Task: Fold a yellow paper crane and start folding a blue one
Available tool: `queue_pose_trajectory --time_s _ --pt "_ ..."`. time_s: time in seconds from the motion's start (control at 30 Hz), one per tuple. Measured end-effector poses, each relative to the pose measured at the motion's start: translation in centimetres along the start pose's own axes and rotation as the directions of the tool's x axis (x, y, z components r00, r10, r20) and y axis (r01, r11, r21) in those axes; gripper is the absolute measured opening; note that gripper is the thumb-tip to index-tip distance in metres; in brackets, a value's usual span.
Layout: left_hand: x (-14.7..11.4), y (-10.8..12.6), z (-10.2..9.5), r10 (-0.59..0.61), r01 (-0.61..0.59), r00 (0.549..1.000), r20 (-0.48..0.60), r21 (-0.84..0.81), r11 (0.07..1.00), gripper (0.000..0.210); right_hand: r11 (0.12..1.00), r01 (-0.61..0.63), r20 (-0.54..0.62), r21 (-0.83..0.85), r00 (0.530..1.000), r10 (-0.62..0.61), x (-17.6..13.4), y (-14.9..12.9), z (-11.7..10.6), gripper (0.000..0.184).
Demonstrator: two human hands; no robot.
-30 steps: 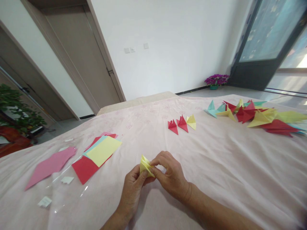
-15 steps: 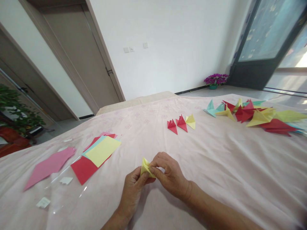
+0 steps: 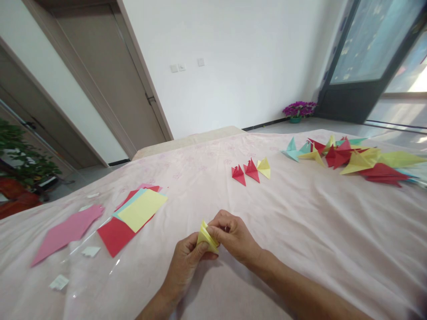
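A small folded piece of yellow paper [image 3: 207,240] is held between my two hands, just above the cloth. My left hand [image 3: 190,253] pinches its lower left side, thumb on the front face. My right hand [image 3: 231,231] grips its upper right edge between thumb and fingers; part of the paper is hidden behind them. Beyond my hands stand two small red folded paper cranes [image 3: 238,175] and a yellow folded paper piece [image 3: 264,168] in a short row.
Flat coloured sheets, a yellow one [image 3: 143,209] on top, lie to the left beside a pink paper stack [image 3: 68,231] and white scraps [image 3: 59,282]. At the right is a pile of folded paper cranes [image 3: 362,161]. A wrinkled pink cloth [image 3: 300,231] covers the surface.
My right thumb has shifted up along the yellow paper's edge, and more of the paper's front face shows. The paper has turned slightly in my left hand's pinch.
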State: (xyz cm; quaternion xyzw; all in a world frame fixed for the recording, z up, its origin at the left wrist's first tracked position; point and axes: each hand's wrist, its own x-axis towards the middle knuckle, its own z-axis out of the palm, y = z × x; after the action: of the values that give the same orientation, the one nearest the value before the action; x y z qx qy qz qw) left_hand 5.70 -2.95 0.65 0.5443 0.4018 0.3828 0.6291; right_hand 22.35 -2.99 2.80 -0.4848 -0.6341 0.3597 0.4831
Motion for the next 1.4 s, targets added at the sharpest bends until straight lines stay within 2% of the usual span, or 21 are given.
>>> queue_pose_trajectory --time_s 0.17,0.27,0.4,0.5,0.67,0.87,1.0,1.2,1.4 --pt "-0.06 0.02 0.17 -0.004 0.004 1.0 -0.019 -0.003 1.0 0.04 0.995 0.028 -0.089 -0.097 0.995 -0.036 -0.35 -0.01 0.33 0.014" --pt "0.02 -0.17 0.36 -0.004 0.003 0.999 -0.036 -0.037 0.999 0.039 0.993 0.016 -0.103 -0.115 0.994 -0.028 -0.35 -0.2 0.28 0.014" --pt "0.3 -0.16 0.35 -0.03 0.011 0.994 -0.107 -0.177 0.984 0.04 0.999 -0.023 -0.043 0.049 0.999 0.025 -0.15 -0.49 -0.01 0.019" --pt "0.49 0.13 0.1 -0.052 -0.002 0.984 -0.168 -0.308 0.951 0.04 0.985 -0.046 -0.052 0.167 0.997 0.056 -0.11 -0.53 -0.09 0.016" --pt "0.61 0.25 -0.4 -0.036 -0.048 0.978 -0.203 -0.396 0.917 0.029 0.998 -0.051 -0.111 0.024 0.992 0.053 -0.33 -0.02 0.35 0.009" --pt "0.65 0.07 -0.43 -0.042 -0.043 0.98 -0.195 -0.411 0.91 0.03 0.994 0.046 -0.072 -0.095 0.996 -0.053 -0.63 0.1 0.65 0.004" --pt "0.62 0.18 -0.2 -0.039 -0.048 0.98 -0.196 -0.424 0.905 0.03 0.979 0.11 -0.092 -0.174 0.987 -0.128 -0.69 0.02 0.79 0.01" --pt "0.44 0.42 0.21 -0.056 -0.038 0.978 -0.2 -0.435 0.9 0.033 0.955 0.213 -0.077 -0.205 0.969 -0.233 -0.83 0.25 0.85 0.013" --pt "0.47 0.28 0.09 -0.024 -0.064 0.976 -0.217 -0.386 0.92 0.033 0.965 0.186 -0.095 -0.184 0.974 -0.206 -0.97 0.16 0.81 0.007"
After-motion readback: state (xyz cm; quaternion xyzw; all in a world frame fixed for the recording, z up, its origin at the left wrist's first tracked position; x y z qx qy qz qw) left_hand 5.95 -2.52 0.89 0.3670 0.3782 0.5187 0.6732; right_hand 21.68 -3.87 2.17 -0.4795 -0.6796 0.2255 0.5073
